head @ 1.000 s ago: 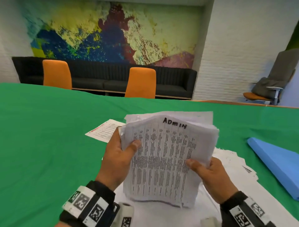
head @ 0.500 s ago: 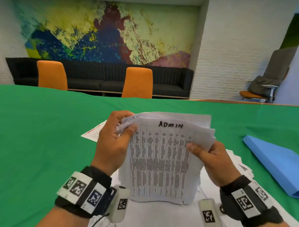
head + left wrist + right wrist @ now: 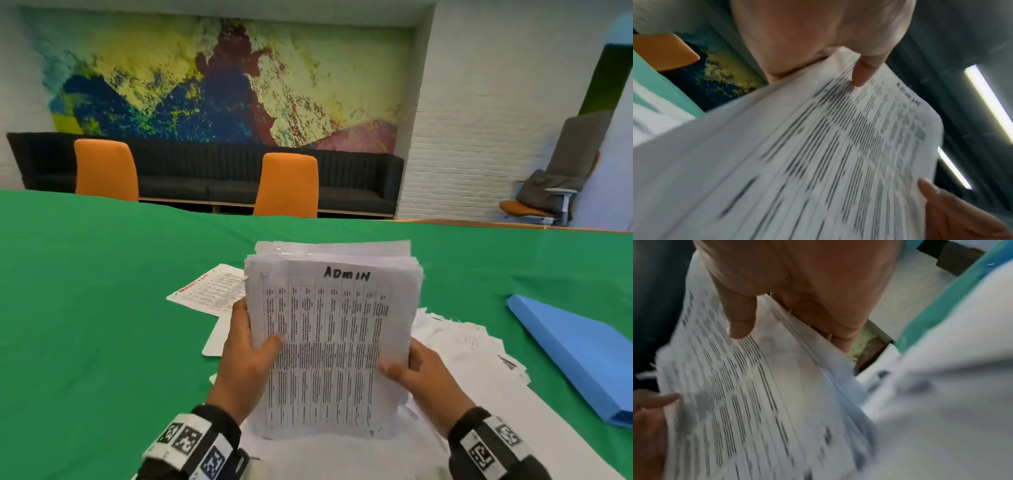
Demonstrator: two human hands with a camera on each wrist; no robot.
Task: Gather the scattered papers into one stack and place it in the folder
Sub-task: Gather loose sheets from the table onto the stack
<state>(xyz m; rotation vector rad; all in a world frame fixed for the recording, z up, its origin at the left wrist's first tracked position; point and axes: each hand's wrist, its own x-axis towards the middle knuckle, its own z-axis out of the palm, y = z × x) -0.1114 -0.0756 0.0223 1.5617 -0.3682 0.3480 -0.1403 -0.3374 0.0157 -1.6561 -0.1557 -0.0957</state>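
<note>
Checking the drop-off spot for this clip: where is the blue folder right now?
In the head view the folder lies closed on the green table at the far right, beyond the right hand and the loose papers beside it.

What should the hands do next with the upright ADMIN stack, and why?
Probably tap the stack on the table to square it: left hand and right hand grip its sides, its top edges look uneven, loose sheets remain, and the blue folder waits.

The green table (image 3: 85, 308) bears loose papers (image 3: 462, 346) and seemingly a closed blue folder (image 3: 575, 353).
</note>
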